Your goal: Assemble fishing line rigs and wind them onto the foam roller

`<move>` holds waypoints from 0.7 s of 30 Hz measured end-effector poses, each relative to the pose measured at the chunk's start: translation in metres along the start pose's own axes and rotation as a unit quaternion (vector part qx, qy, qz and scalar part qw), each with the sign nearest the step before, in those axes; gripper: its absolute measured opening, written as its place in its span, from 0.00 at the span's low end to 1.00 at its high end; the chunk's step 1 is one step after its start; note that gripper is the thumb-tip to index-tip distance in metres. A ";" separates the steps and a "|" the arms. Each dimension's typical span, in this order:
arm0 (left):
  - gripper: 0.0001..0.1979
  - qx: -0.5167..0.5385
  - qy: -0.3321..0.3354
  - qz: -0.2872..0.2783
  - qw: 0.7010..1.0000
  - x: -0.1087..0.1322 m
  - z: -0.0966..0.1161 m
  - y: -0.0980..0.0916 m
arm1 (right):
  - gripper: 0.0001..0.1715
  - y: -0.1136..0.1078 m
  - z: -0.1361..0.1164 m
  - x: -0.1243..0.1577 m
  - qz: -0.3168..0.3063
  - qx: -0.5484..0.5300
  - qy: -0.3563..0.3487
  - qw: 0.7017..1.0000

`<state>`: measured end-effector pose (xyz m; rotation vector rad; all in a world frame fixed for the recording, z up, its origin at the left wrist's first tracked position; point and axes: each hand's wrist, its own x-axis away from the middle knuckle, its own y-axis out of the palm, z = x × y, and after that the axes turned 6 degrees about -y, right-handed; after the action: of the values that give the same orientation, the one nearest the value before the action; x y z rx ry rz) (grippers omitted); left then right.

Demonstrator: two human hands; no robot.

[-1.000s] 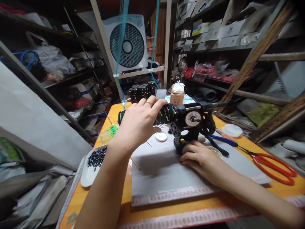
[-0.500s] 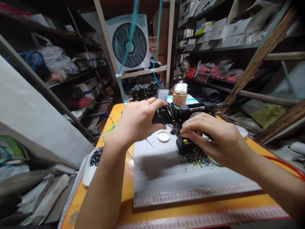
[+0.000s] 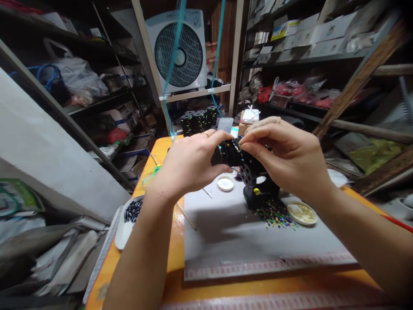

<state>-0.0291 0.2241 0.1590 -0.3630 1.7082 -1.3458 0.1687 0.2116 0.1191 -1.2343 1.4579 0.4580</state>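
A black winding machine (image 3: 258, 183) stands on a grey mat (image 3: 258, 241) on the orange table (image 3: 174, 284). On its shaft sits a row of black spools (image 3: 229, 154) with coloured specks. My left hand (image 3: 190, 165) is wrapped round the left part of that row. My right hand (image 3: 284, 157) pinches the right end of the row with thumb and fingers. What the pinch holds besides the spool edge I cannot make out. A heap of small coloured beads (image 3: 275, 215) lies at the machine's foot.
A white cap (image 3: 225, 183) and a small dish (image 3: 301, 212) lie on the mat. A white tray with black pieces (image 3: 127, 219) sits at the table's left edge. More black spools (image 3: 198, 120) and a fan (image 3: 179, 49) stand behind. Cluttered shelves flank both sides.
My right hand rose from the mat beside the machine's base up to the spools on the shaft. My left hand stayed on the spools. The view shifted slightly.
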 end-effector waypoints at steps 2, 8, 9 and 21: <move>0.24 -0.002 -0.001 0.000 1.000 0.000 0.000 0.000 | 0.02 0.000 0.000 -0.001 0.001 0.003 -0.003 1.000; 0.24 -0.002 -0.002 -0.003 1.000 0.000 -0.001 0.000 | 0.03 0.000 -0.002 -0.002 -0.024 0.065 -0.050 0.996; 0.24 -0.005 -0.001 -0.003 1.000 0.000 -0.001 0.001 | 0.04 -0.001 -0.003 -0.002 -0.031 0.081 -0.063 0.994; 0.23 -0.035 0.008 0.000 0.999 -0.001 -0.003 0.004 | 0.04 0.002 -0.003 0.004 -0.042 0.144 -0.106 0.983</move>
<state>-0.0298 0.2277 0.1560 -0.3929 1.7721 -1.2944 0.1665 0.2076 0.1156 -0.9800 1.2356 0.2979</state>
